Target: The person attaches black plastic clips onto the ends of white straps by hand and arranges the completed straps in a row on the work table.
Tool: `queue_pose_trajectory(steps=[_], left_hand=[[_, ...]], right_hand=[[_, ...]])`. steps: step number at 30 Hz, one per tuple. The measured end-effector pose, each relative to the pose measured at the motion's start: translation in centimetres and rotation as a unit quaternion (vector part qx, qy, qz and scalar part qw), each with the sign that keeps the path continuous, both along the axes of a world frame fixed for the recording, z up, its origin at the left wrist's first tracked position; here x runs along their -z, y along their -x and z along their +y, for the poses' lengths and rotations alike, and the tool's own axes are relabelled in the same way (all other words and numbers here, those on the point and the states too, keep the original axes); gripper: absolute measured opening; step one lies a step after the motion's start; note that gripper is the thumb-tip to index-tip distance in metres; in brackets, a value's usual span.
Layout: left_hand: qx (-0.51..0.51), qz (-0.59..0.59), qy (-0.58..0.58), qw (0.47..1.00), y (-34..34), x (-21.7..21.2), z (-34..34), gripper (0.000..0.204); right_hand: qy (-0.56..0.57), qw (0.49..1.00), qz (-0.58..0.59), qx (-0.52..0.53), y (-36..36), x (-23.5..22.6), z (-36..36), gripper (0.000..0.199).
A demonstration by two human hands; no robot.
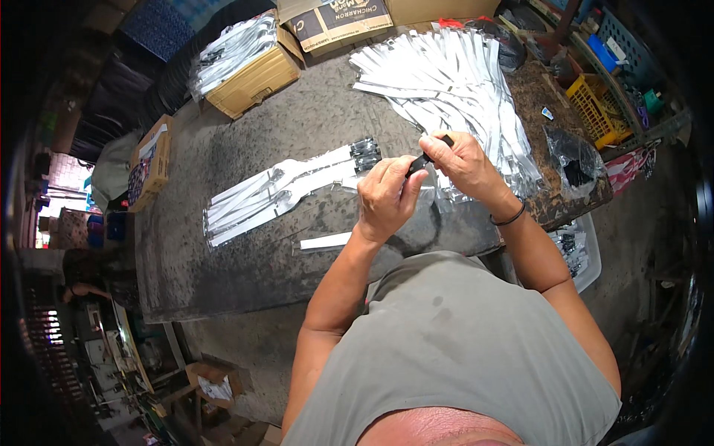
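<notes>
Over the table's near edge, my left hand (387, 197) and my right hand (467, 167) are closed on a short black strap-like piece (419, 163). It runs between my fingers, and its exact kind is hard to make out. Left of my hands lies a bundle of white strips (279, 186) in clear plastic, their black ends (364, 154) toward me. A single white strip (325, 241) rests nearer my left forearm. Just beyond my right hand spreads a large fanned pile of white strips (468, 82), some also in clear plastic.
The dark worn table (193, 275) carries a carton (253, 82) filled with wrapped strips and another open carton (338, 22) at the back. A small box (152, 163) stands at its left edge. To the right are a plastic bag (573, 163), a yellow basket (595, 108) and a translucent bin (591, 253).
</notes>
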State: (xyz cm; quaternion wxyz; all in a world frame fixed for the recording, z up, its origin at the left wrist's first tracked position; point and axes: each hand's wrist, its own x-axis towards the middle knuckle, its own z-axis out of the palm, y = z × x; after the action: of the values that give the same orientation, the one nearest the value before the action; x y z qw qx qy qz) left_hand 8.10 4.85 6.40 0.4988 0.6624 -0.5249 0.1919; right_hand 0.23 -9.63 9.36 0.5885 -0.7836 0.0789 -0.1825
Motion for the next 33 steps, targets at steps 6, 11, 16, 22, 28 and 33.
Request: queue_pose_trajectory(steps=[6,11,16,22,28,33], left_hand=[[-0.026,0.008,0.008,1.000,-0.3,0.2,-0.1,0.018],[-0.018,-0.028,0.024,0.999,-0.7,0.1,0.1,0.022],[-0.016,-0.045,0.038,0.998,-0.7,-0.1,0.0,0.023],[-0.033,-0.041,0.030,0.998,-0.3,-0.2,-0.1,0.024],[-0.003,0.026,0.034,0.999,0.1,0.2,-0.4,0.042],[0.134,0.319,0.086,0.934,0.4,1.5,-0.1,0.061]], right_hand=[[0.008,0.996,-0.046,0.070,0.4,1.3,1.2,0.033],[-0.045,0.998,-0.036,0.018,0.1,0.7,0.9,0.036],[-0.067,0.997,-0.040,0.023,-0.1,1.5,0.6,0.036],[-0.067,0.997,-0.043,0.025,-0.1,1.3,0.5,0.034],[-0.015,0.999,-0.012,0.051,-0.3,0.0,-0.7,0.028],[-0.017,0.999,-0.043,0.004,-1.2,-2.4,-1.8,0.025]])
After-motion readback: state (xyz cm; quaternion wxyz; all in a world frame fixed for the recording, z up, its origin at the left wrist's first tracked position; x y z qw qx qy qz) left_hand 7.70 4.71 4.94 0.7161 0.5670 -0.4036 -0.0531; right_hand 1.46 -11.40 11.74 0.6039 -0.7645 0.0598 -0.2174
